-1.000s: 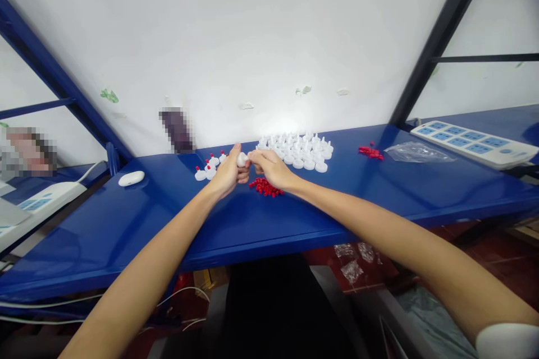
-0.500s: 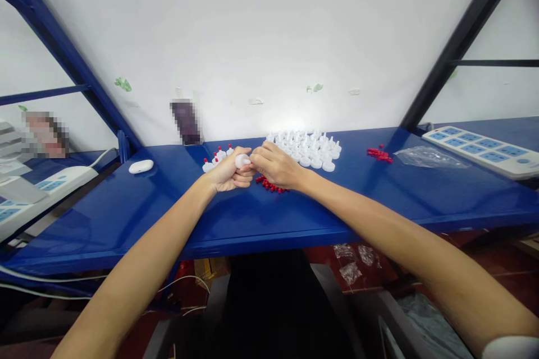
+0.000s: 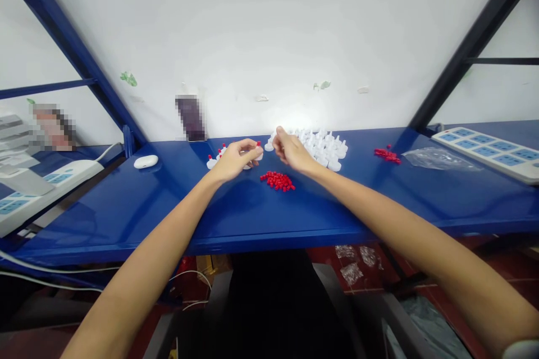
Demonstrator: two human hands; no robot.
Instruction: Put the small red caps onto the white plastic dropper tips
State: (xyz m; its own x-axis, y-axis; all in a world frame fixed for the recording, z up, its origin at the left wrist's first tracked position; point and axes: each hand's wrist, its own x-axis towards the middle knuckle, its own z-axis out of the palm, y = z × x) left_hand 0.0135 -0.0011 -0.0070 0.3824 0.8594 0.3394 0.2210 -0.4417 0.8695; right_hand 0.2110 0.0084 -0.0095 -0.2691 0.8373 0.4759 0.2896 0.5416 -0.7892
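1. The two hands were together half a second ago, and now there is a gap between them. The small red pile (image 3: 278, 181) was partly hidden, and now it shows well. Let that pile be the middle of the clock
2. The left hand (image 3: 234, 162) is at 10 o'clock. Its thumb and fingers pinch a white piece (image 3: 259, 155) at 11 o'clock. The piece has a red cap (image 3: 258, 144) on top, so it now looks like the red-topped pieces (image 3: 211, 162) just beside that hand, at 10 o'clock
3. The right hand (image 3: 293, 151) has let go of that piece and is at 1 o'clock. Its fingers are curled in, close to the plain white pieces (image 3: 334, 150) at 2 o'clock. I cannot tell if it has anything in it
4. Close to 3 o'clock, well apart from the hands, are some more red bits (image 3: 388, 155) and a clear bag (image 3: 438, 158). A smooth white case (image 3: 146, 162) sits at 9 o'clock on the blue table (image 3: 168, 207)
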